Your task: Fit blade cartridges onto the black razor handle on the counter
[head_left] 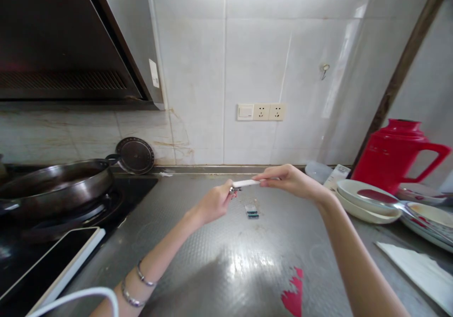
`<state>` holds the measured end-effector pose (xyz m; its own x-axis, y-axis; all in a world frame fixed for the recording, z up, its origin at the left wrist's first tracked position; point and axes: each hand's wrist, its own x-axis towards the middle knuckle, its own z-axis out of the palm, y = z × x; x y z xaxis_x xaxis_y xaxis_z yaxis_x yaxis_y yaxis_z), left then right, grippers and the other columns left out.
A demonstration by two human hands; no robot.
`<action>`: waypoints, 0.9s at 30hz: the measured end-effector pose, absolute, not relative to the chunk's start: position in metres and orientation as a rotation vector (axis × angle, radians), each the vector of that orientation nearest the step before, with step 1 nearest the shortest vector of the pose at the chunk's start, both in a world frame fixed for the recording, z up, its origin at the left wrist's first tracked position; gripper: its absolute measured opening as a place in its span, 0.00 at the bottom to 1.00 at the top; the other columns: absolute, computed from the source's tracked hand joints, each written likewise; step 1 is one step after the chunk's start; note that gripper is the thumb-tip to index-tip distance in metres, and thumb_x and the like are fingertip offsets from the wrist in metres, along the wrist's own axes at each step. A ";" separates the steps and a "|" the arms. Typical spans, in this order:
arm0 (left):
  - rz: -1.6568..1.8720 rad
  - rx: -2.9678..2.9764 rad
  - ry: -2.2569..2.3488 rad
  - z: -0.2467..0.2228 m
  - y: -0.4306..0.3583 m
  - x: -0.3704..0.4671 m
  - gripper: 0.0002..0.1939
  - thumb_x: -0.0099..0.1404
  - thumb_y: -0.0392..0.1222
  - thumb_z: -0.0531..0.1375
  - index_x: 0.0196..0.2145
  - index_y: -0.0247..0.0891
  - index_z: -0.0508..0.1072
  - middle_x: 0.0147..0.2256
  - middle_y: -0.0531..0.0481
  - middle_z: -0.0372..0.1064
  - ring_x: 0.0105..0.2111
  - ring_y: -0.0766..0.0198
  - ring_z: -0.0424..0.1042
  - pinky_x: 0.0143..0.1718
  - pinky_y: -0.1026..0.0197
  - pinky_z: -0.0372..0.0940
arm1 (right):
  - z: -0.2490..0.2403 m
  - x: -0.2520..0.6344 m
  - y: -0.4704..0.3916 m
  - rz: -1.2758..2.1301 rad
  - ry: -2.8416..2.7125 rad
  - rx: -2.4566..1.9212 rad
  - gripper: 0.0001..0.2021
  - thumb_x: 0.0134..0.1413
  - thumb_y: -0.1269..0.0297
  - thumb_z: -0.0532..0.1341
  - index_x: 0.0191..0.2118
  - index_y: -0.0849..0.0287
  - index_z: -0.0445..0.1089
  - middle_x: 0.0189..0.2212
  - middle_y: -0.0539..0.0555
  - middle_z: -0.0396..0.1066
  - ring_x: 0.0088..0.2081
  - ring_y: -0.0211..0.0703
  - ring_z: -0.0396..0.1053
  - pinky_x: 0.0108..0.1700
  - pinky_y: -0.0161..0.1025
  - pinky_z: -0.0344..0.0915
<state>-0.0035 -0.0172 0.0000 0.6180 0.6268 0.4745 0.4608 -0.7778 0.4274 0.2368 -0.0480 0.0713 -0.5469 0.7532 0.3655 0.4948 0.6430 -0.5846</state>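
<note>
Above the steel counter (318, 222), my right hand (288, 180) is pinched on one end of a slim white thing (246, 183), my left hand (217, 201) pinched at the other, by a metal bit (232, 189) too small to make out. Little dark-teal pieces (252, 214) lie below; red scrap (295, 296) closer to me, pan (74, 189) left, red flask (385, 156) right.

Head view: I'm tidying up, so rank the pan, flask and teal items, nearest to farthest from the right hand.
1. Teal items: on the counter, left of the right hand.
2. Flask: at right, behind the bowls.
3. Pan: far left, on the stove.
</note>
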 end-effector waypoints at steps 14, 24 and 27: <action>0.931 2.622 0.876 0.000 -0.018 -0.004 0.07 0.66 0.37 0.46 0.38 0.37 0.63 0.35 0.47 0.69 0.35 0.63 0.70 0.37 0.63 0.62 | 0.073 0.233 -0.051 0.544 -2.223 -1.004 0.17 0.51 0.54 0.58 0.44 0.55 0.73 0.41 0.54 0.74 0.42 0.46 0.69 0.44 0.40 0.64; 0.888 2.592 0.910 0.000 -0.017 -0.004 0.09 0.67 0.38 0.45 0.37 0.37 0.63 0.33 0.48 0.69 0.34 0.63 0.70 0.37 0.63 0.62 | 0.076 0.227 -0.056 0.511 -2.278 -0.996 0.17 0.53 0.54 0.57 0.44 0.54 0.73 0.36 0.53 0.75 0.36 0.43 0.70 0.39 0.39 0.65; 0.900 2.596 0.919 -0.002 -0.016 -0.004 0.08 0.66 0.38 0.47 0.40 0.37 0.63 0.35 0.47 0.70 0.36 0.62 0.70 0.37 0.62 0.62 | 0.074 0.230 -0.053 0.512 -2.228 -1.015 0.17 0.52 0.54 0.57 0.44 0.54 0.73 0.40 0.54 0.74 0.40 0.46 0.69 0.43 0.41 0.64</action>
<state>-0.0036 -0.0157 -0.0020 0.6116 0.6349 0.4721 0.4848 -0.7722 0.4106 0.2302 -0.0528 0.0740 -0.5055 0.7735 0.3823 0.5290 0.6278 -0.5709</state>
